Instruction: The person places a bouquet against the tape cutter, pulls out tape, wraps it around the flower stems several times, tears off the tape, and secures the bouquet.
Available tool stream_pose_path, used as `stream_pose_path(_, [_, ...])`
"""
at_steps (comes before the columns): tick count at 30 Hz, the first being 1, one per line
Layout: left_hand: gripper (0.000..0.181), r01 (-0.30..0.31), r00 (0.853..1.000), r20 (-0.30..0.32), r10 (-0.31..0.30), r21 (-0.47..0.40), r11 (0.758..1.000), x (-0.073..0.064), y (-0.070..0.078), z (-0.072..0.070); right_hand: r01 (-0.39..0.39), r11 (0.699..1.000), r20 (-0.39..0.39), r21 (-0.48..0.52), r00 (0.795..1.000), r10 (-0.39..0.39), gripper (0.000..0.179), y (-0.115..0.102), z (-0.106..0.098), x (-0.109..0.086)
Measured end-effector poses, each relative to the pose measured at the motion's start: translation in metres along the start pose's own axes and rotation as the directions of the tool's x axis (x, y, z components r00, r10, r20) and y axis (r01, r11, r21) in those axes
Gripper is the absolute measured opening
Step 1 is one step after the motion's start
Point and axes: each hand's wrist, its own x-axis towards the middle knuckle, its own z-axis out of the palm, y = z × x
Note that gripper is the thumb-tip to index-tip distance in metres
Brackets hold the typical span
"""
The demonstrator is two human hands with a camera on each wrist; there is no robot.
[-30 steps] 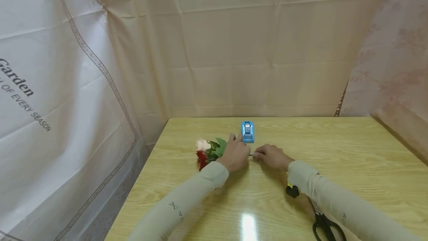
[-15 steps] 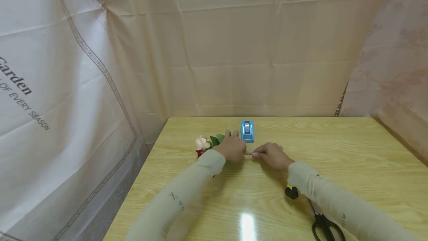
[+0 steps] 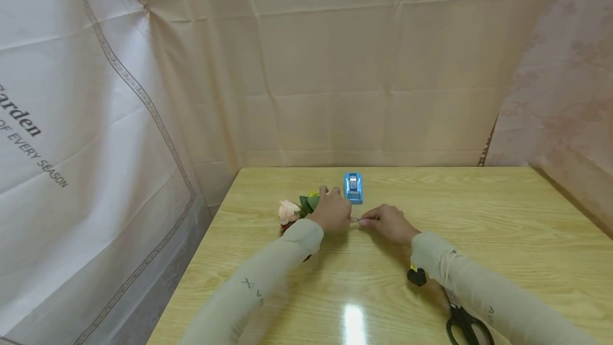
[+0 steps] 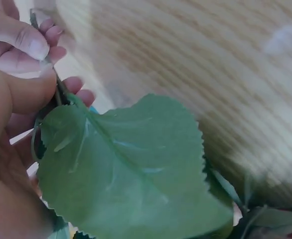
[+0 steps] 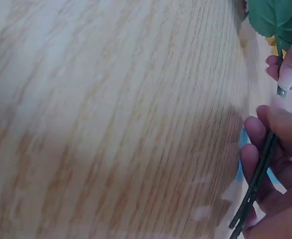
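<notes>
A small bunch of flowers lies at the middle left of the table in the head view, with a pale pink rose (image 3: 288, 212), a dark red bloom (image 3: 285, 227) and a bit of yellow bloom (image 3: 313, 194). My left hand (image 3: 333, 213) pinches the stems just below a large green leaf (image 4: 126, 164). Close beside it, my right hand (image 3: 389, 222) pinches the same dark green stems (image 5: 255, 184) between thumb and fingers, their cut ends sticking out past the palm. A shiny spot shows on the stems between the two thumbs. My left sleeve covers part of the blooms.
A blue tape dispenser (image 3: 353, 189) stands just behind my hands. Black-handled scissors (image 3: 466, 326) lie at the front right, blades partly under my right sleeve. Near that sleeve is a small black and yellow object (image 3: 416, 276). A cloth curtain (image 3: 335, 68) hangs behind the table.
My left hand has shifted slightly left and the bunch has turned: the red bloom shows less and some yellow has appeared. My right hand has stayed nearly in place.
</notes>
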Motion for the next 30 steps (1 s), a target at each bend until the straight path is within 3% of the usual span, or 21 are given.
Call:
stream_pose_path(7, [0.024,-0.032,0.993,-0.109,0.046,0.13,0.991,-0.006,0.007,0.002,-0.028,0.999,0.044,-0.036,0.999,0.029,0.031,-0.002,-0.003,0.003])
stream_pose_path(12, [0.024,-0.025,0.988,-0.146,0.054,0.192,0.981,-0.01,0.011,0.004,-0.041,0.998,0.059,-0.049,0.997,0.044,0.03,-0.003,-0.002,0.004])
stream_pose_path(24, [0.024,-0.065,0.982,-0.144,0.123,0.352,0.934,-0.013,0.013,0.01,-0.025,0.995,-0.004,-0.092,1.0,0.024,0.021,-0.002,0.0,0.007])
stream_pose_path(27, [0.022,-0.099,0.986,-0.093,0.14,0.35,0.932,-0.012,0.012,0.01,-0.016,0.996,-0.018,-0.093,1.0,0.014,0.02,-0.001,0.001,0.007])
stream_pose_path(30, [0.017,-0.106,0.992,-0.037,0.122,0.283,0.953,-0.009,0.008,0.007,-0.008,0.997,-0.036,-0.082,0.999,0.005,0.019,-0.001,0.002,0.006])
